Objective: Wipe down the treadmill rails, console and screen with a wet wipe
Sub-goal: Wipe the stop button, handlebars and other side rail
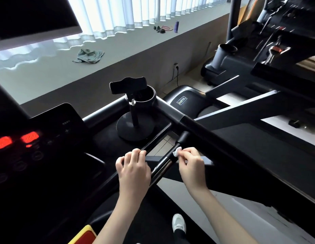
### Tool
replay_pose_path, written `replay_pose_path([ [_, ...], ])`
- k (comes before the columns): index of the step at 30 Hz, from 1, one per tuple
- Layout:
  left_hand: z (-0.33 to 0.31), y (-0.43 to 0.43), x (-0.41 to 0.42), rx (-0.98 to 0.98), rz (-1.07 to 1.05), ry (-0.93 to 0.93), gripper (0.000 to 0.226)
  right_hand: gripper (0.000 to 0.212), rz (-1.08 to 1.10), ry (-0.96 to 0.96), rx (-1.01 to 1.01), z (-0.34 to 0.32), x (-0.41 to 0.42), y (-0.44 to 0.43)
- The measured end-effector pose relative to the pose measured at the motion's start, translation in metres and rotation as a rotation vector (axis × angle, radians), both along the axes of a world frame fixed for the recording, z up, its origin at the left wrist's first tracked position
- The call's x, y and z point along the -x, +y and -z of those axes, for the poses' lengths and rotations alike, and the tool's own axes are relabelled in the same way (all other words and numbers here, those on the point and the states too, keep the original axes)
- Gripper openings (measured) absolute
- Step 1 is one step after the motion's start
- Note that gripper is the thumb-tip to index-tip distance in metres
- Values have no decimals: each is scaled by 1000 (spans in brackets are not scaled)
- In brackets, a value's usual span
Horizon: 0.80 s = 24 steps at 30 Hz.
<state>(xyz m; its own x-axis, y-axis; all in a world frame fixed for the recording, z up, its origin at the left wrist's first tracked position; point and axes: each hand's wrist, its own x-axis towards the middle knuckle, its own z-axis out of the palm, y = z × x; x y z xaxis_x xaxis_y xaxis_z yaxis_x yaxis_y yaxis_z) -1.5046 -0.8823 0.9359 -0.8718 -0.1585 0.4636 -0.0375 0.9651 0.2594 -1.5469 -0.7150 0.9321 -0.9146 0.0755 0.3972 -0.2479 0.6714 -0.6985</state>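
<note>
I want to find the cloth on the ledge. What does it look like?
Look at the long pale grey window ledge under the white vertical blinds. Near its left end lies a crumpled grey-green cloth. It is soft and rumpled, unlike the small purple bottle farther right.

Console [26, 147] sits at left. Phone stand [133, 117] on tray right of it, cup holder [146, 96] just behind stand. Short handlebar [163, 166] runs between left hand [133, 170] and right hand [192, 164]; wipe [177, 153] on bar. Cloth [89, 55] on window ledge [118, 55] behind, bottle [177, 26] toward the ledge's far right end.
</note>
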Motion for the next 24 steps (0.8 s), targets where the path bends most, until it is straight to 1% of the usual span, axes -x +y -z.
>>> replay_pose_path([
  [2,0,0,0,5,6,5,41,15,132,-1,35,1,6,-1],
  [3,0,0,-1,9,8,11,41,15,156,1,26,0,3,-6],
  [4,0,-1,-1,12,12,14,41,14,140,3,8,0,-3,-11],
  [7,0,-1,-1,4,22,28,38,10,-12,30,-86,-1,-20,-17],
  [8,-1,-2,-1,-4,24,31,36,10,-23,40,-106,-2,-17,-15],
  [9,-1,-2,-2,-12,26,29,35,9,6,49,-108,-2,-11,-13],
  [12,-3,-2,-2,-25,41,19,37,10,180,67,-87,-4,9,-8],
  [13,-3,-3,-2,-23,46,17,37,11,191,66,-100,-4,10,-12],
  [14,-3,-4,-3,-22,50,12,36,12,157,66,-128,-4,6,-17],
  [17,-2,-5,-4,-34,59,-29,43,15,-57,92,-273,-3,-4,-21],
  [18,-1,-6,-4,-29,73,-41,44,16,-79,100,-327,-5,1,-18],
  [20,-1,-10,-7,-5,116,-50,42,17,-8,104,-383,-10,17,-11],
  [22,-1,-19,-12,18,149,-51,43,18,74,98,-375,-15,25,-12],
  [23,0,-22,-14,27,160,-53,45,18,68,92,-378,-15,23,-14],
  [24,0,-25,-17,34,160,-57,47,17,13,86,-386,-15,18,-18],
])
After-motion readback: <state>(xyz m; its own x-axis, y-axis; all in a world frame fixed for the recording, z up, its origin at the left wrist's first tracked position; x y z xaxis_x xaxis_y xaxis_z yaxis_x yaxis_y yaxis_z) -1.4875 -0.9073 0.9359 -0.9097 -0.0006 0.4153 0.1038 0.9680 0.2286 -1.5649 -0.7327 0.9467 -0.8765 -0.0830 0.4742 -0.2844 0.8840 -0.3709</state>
